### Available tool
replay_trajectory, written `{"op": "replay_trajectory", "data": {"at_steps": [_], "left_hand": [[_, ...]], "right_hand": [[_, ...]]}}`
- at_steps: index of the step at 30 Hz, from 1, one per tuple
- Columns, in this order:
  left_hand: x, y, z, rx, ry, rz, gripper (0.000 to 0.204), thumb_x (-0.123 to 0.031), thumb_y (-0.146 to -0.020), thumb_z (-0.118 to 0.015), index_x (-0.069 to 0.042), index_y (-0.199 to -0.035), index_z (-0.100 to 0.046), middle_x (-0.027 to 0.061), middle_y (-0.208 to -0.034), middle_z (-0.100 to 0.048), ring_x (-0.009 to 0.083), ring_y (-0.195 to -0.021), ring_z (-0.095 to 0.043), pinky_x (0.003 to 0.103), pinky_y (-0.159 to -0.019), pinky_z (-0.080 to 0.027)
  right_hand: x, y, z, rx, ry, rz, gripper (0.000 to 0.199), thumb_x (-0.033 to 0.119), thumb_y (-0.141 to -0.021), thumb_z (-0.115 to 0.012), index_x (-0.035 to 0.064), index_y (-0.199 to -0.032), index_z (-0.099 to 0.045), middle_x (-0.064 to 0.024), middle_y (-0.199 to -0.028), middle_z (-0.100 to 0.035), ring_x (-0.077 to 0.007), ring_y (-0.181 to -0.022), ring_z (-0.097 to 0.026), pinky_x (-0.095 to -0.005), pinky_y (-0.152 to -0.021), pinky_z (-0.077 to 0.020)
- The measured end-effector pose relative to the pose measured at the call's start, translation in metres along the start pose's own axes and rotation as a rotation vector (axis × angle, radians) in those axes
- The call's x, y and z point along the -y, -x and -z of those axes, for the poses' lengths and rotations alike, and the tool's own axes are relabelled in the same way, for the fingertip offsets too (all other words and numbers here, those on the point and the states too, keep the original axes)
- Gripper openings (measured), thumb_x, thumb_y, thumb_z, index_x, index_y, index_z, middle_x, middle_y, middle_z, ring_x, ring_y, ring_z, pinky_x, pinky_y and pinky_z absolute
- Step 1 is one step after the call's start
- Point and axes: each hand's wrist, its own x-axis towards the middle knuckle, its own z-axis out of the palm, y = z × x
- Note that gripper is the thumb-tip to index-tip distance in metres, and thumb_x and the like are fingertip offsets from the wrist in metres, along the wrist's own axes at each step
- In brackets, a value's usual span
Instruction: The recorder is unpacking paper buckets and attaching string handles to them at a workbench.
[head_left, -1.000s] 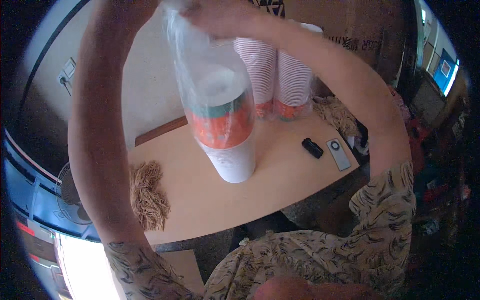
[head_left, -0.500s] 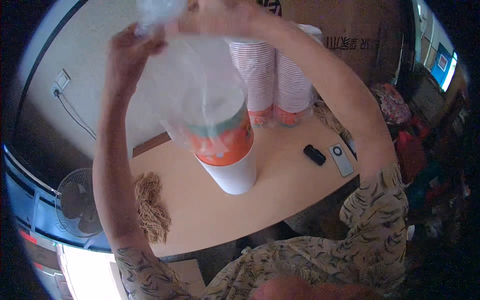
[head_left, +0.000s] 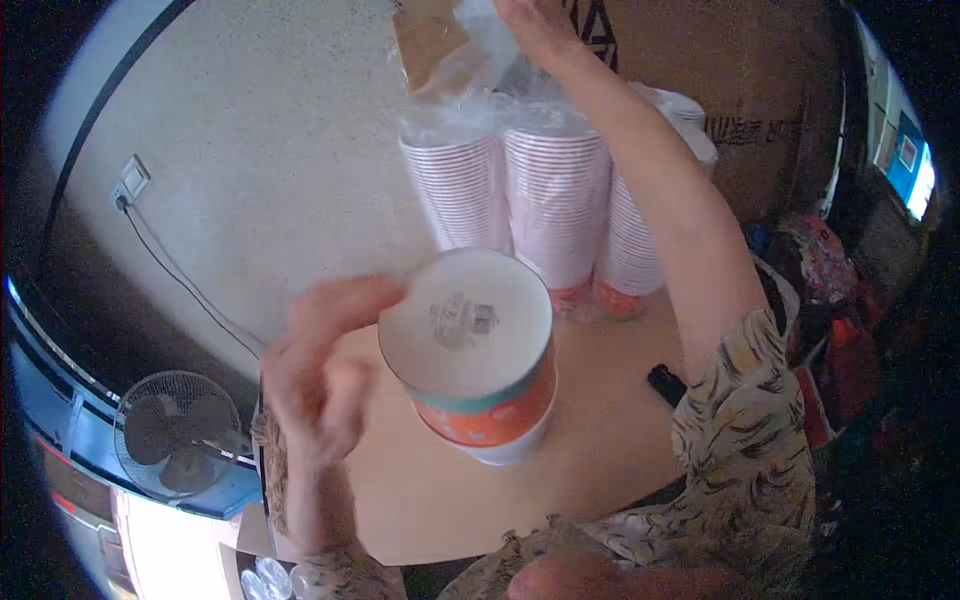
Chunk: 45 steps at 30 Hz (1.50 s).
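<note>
A stack of paper tubs (head_left: 485, 420) stands upside down on the table, orange with a teal band over a white lower part. Its round white base (head_left: 465, 325) faces up and carries small print. Beside it, my left hand (head_left: 325, 370) is blurred, thumb and fingers apart with nothing in them, the fingertips close to the rim. My right hand (head_left: 540, 25) is raised at the top edge, partly cut off, with its fingers closed on a crumpled clear plastic bag (head_left: 485, 45). Behind the tubs, tall stacks of white paper tubs (head_left: 560, 200) stand in clear film.
A large brown carton (head_left: 690, 60) stands at the back right. The tan table (head_left: 600, 460) holds a black object (head_left: 667, 385) at the right and brown shredded fibre (head_left: 275, 480) at the left. A fan (head_left: 175, 430) stands left of it, with a wall socket (head_left: 130, 185) above.
The clear bag has come off the orange tub stack, and my right hand has it farther back. My left hand has let go and dropped beside the stack. The view has shifted.
</note>
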Motion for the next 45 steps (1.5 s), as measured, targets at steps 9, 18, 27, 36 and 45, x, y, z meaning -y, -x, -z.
{"op": "replay_trajectory", "data": {"at_steps": [9, 18, 27, 36, 45], "left_hand": [[0.156, 0.297, -0.033, -0.535, -0.081, 0.905, 0.025, -0.017, -0.104, -0.051, 0.004, -0.102, -0.065, 0.0069, -0.088, -0.067, 0.0144, -0.087, -0.062, 0.028, -0.081, -0.05], [0.138, 0.307, -0.058, -0.056, 0.13, 0.975, 0.023, -0.013, -0.1, -0.057, 0.005, -0.113, -0.064, 0.0089, -0.091, -0.07, 0.0143, -0.085, -0.066, 0.027, -0.078, -0.053], [0.131, 0.284, -0.077, -0.051, 0.409, 0.625, 0.129, -0.041, -0.066, -0.089, -0.01, -0.158, -0.005, 0.0203, -0.158, -0.024, 0.0309, -0.147, -0.026, 0.047, -0.115, -0.029], [0.086, 0.251, -0.133, -0.241, 0.375, 0.591, 0.119, -0.031, -0.07, -0.085, 0.001, -0.154, -0.007, 0.0208, -0.15, -0.034, 0.0317, -0.139, -0.036, 0.045, -0.115, -0.031], [0.002, 0.254, -0.127, -0.231, 0.093, 0.778, 0.086, -0.034, -0.088, -0.072, 0.0, -0.152, -0.024, 0.0248, -0.145, -0.042, 0.0344, -0.132, -0.045, 0.045, -0.111, -0.036]], "right_hand": [[0.076, 0.064, -0.092, 0.623, -0.65, -0.288, 0.037, 0.024, -0.093, -0.057, 0.0166, -0.129, -0.063, -0.009, -0.126, -0.066, -0.0266, -0.109, -0.065, -0.036, -0.094, -0.0506], [-0.029, 0.043, -0.065, 1.08, -0.207, -0.041, 0.041, 0.029, -0.091, -0.061, 0.0051, -0.124, -0.065, -0.0087, -0.118, -0.069, -0.0261, -0.108, -0.066, -0.0388, -0.092, -0.0517], [0.122, 0.228, 0.159, 0.396, -1.468, -0.557, 0.055, 0.05, -0.101, -0.047, 0.006, -0.132, -0.058, -0.0114, -0.132, -0.062, -0.0249, -0.128, -0.052, -0.0412, -0.112, -0.0363], [0.337, 0.425, 0.222, 0.48, -1.686, -1.353, 0.08, 0.069, -0.098, -0.028, 0.0055, -0.144, -0.043, -0.0099, -0.142, -0.053, -0.0201, -0.13, -0.048, -0.0372, -0.113, -0.0329], [0.345, 0.385, 0.332, 0.628, -1.447, -1.216, 0.066, 0.05, -0.103, -0.037, -0.0004, -0.145, -0.038, -0.0189, -0.149, -0.042, -0.0298, -0.14, -0.037, -0.0425, -0.117, -0.0257]]}}
